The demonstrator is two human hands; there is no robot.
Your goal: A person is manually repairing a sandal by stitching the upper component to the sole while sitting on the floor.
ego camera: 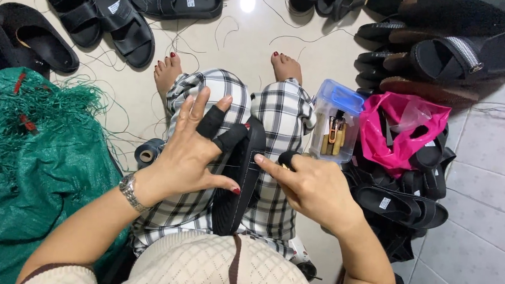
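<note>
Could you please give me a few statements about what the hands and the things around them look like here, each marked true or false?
1. The left hand rests on a black sandal lying across the lap. True.
2. The left wrist is bare. False: it wears a metal wristwatch.
3. Black finger guards cover two left fingers. True.
4. The plastic bag to the right is green. False: it is pink.
5. A clear container with a blue lid stands beside the right knee. True.
6. The right hand is far from the sandal. False: its forefinger touches it.
</note>
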